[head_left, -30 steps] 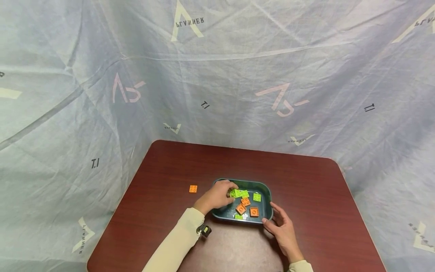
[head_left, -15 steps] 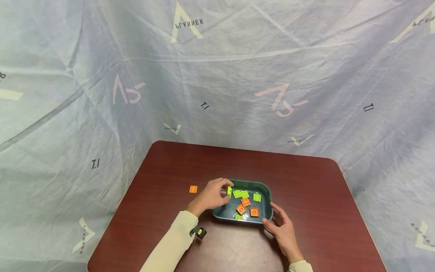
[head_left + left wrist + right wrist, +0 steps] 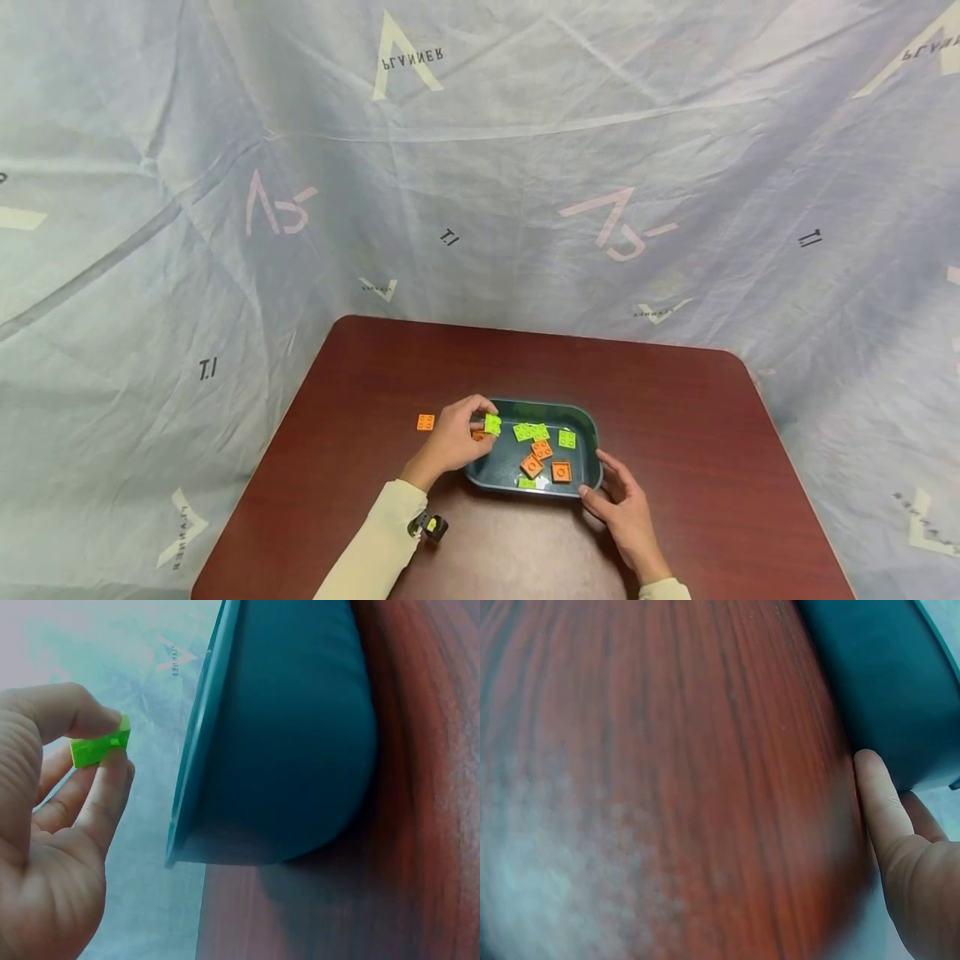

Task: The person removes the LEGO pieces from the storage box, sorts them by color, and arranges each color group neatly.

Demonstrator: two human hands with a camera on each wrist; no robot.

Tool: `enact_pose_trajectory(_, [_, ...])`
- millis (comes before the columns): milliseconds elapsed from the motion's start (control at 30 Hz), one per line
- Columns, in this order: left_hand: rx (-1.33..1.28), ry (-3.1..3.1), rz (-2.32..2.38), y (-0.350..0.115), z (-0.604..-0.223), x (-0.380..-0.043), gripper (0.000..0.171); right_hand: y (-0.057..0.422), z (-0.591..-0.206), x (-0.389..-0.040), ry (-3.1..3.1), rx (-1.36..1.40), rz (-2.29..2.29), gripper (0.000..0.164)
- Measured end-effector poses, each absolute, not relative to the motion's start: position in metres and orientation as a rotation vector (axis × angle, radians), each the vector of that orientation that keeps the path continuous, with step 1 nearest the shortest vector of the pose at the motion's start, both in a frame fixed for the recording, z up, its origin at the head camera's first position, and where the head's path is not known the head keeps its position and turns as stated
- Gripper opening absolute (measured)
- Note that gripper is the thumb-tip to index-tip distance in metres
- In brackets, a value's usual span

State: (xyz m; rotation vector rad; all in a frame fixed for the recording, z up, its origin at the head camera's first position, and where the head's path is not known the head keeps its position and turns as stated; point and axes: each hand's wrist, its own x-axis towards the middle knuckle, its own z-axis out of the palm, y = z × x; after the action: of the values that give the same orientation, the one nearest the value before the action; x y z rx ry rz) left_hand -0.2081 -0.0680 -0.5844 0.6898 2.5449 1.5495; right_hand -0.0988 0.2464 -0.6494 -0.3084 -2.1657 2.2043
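My left hand pinches a lime green toy brick between thumb and fingertips, above the left end of a dark teal tray. In the left wrist view that brick is off to the side of the tray's outer wall. My right hand holds the tray's front right corner, thumb in front and fingers along the right side. Inside the tray lie green bricks and orange bricks. One orange brick is partly hidden by my left hand.
A single orange brick lies on the dark red wooden table, left of the tray. A grey printed cloth hangs behind and beside the table.
My left hand has lifted the green brick from the tray's left part and drawn it leftward, turning it so its studs show. An orange brick beneath has come into view. My right hand stays put.
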Motion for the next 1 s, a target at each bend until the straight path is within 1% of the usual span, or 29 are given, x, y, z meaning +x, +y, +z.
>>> enact_pose_trajectory(333, [0.640,2.487,1.730,-0.087,-0.582,-0.209,0.040,0.248,-0.652,-0.101,-2.179,-0.300,2.207,0.078])
enact_pose_trajectory(633, [0.589,2.465,1.853,-0.107,-0.590,-0.211,0.038,0.248,-0.653,-0.101,-2.166,-0.295,2.212,0.079])
enact_pose_trajectory(800, [0.523,2.465,1.877,-0.118,-0.594,-0.210,0.039,0.247,-0.652,-0.101,-2.160,-0.294,2.222,0.079])
enact_pose_trajectory(1000, [0.502,2.562,1.814,-0.130,-0.597,-0.206,0.038,0.247,-0.653,-0.100,-2.160,-0.311,2.233,0.078])
